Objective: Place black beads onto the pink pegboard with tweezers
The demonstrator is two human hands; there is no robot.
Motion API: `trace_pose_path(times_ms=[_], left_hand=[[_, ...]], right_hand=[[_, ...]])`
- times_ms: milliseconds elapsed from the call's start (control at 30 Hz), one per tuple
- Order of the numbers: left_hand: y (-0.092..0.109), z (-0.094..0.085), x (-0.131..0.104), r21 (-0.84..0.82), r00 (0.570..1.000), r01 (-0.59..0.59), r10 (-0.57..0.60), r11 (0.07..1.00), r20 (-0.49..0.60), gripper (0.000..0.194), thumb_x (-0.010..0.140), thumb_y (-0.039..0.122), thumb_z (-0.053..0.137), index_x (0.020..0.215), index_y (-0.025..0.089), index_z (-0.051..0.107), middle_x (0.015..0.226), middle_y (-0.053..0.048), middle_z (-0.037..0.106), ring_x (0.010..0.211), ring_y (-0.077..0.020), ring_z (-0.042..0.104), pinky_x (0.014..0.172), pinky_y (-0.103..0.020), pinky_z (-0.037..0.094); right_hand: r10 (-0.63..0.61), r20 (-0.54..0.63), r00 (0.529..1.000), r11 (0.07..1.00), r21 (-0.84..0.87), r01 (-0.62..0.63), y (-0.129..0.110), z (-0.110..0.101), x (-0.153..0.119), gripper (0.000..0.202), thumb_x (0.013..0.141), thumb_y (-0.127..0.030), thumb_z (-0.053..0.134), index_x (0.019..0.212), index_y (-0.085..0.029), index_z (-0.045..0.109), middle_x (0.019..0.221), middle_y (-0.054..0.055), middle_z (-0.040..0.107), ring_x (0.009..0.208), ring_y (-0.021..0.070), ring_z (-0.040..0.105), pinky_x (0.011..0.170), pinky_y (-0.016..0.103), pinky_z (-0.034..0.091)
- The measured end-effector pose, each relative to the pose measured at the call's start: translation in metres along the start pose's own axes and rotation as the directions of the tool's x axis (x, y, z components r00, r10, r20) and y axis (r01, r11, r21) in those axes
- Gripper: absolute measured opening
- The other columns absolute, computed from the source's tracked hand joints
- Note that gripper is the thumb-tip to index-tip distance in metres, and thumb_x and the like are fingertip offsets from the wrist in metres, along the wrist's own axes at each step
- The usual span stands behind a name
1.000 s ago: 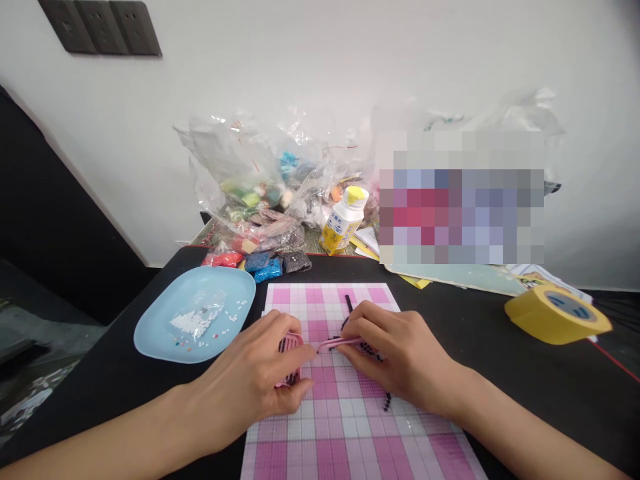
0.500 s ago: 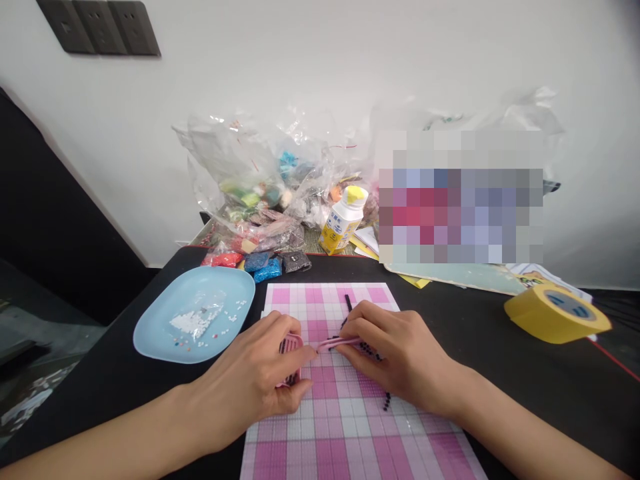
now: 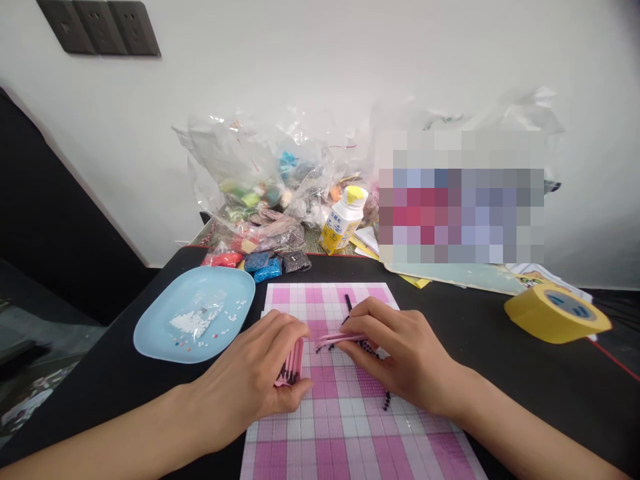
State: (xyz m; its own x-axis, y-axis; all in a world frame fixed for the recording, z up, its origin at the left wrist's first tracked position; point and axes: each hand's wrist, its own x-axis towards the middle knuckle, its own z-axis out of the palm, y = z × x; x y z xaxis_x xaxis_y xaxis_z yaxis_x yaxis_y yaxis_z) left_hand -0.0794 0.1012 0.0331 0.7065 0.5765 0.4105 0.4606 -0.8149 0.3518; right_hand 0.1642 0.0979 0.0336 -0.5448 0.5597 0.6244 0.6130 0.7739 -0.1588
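Note:
My left hand (image 3: pixel 267 363) is closed around a small pink grooved bead tray (image 3: pixel 296 359), which stands tilted with black beads along its lower end. In my right hand (image 3: pixel 400 353) is a pair of pink tweezers (image 3: pixel 345 339), pinched between thumb and fingers, tips toward the tray but apart from it. Whether the tips hold a bead is too small to tell. Both hands are over a pink-and-white checked pegboard (image 3: pixel 325 427). Black beads (image 3: pixel 387 401) form lines on the board, partly hidden under my right hand.
A light-blue plate (image 3: pixel 150 333) with white beads and a few coloured ones stands at left. Behind the board are small bead bags (image 3: pixel 269 269), a yellow-and-white bottle (image 3: pixel 343 223) and clear plastic bags (image 3: pixel 220 153). A yellow tape roll (image 3: pixel 540 320) lies at right.
The bead tray in my left hand has tipped more upright, and its beads sit at the lower end. My left index finger has lifted away from the tweezers' tips. The tweezers have shifted slightly.

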Motion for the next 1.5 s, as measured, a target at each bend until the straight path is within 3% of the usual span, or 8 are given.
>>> trace_pose_path(times_ms=[233,433,1167,1400,1500], left_hand=[[0.005,-0.003,-0.004,-0.156,0.973,0.211,-0.192,0.965,0.125,0.074,0.083,0.014,0.072,0.137,0.033,0.026,0.115,-0.004,0.055,0.105,-0.0258,0.057,0.092,-0.046,0.049],[0.006,-0.002,-0.006,-0.208,0.967,0.248,-0.230,0.946,0.108,0.089,0.078,0.025,0.081,0.141,0.041,0.021,0.122,-0.005,0.053,0.114,-0.0296,0.056,0.096,-0.051,0.048],[0.005,-0.001,-0.006,-0.192,0.967,0.245,-0.227,0.950,0.113,0.093,0.077,0.024,0.083,0.142,0.041,0.019,0.120,-0.003,0.054,0.111,-0.0266,0.057,0.097,-0.048,0.048],[0.006,-0.005,-0.004,-0.183,0.963,0.259,-0.240,0.948,0.120,0.092,0.078,0.015,0.079,0.142,0.039,0.018,0.119,-0.003,0.053,0.109,-0.0246,0.057,0.097,-0.047,0.047],[0.005,-0.007,-0.002,-0.141,0.960,0.262,-0.244,0.955,0.135,0.080,0.082,0.009,0.070,0.141,0.033,0.021,0.113,-0.003,0.054,0.101,-0.0231,0.058,0.089,-0.044,0.050]], right_hand=[[-0.042,0.028,0.999,0.993,0.111,0.039,-0.011,-0.001,0.003,0.013,0.098,-0.019,0.048,0.106,-0.016,0.057,0.089,0.005,0.061,0.071,0.0118,0.058,0.057,0.023,0.049],[-0.070,0.107,0.992,0.989,0.134,0.055,-0.014,0.000,0.002,0.015,0.097,-0.018,0.046,0.106,-0.016,0.058,0.091,0.006,0.061,0.071,0.0138,0.059,0.056,0.025,0.050],[-0.096,0.103,0.990,0.990,0.117,0.083,-0.015,0.006,0.003,0.016,0.100,-0.021,0.043,0.101,-0.015,0.057,0.088,0.006,0.061,0.067,0.0136,0.057,0.051,0.024,0.047],[-0.078,0.072,0.994,0.991,0.116,0.069,-0.013,0.001,0.004,0.012,0.098,-0.018,0.047,0.104,-0.015,0.057,0.088,0.006,0.062,0.072,0.0141,0.059,0.056,0.024,0.049],[-0.044,0.023,0.999,0.996,0.082,0.042,-0.008,-0.003,0.004,0.009,0.097,-0.018,0.050,0.102,-0.015,0.057,0.087,0.005,0.061,0.070,0.0128,0.058,0.054,0.023,0.046]])
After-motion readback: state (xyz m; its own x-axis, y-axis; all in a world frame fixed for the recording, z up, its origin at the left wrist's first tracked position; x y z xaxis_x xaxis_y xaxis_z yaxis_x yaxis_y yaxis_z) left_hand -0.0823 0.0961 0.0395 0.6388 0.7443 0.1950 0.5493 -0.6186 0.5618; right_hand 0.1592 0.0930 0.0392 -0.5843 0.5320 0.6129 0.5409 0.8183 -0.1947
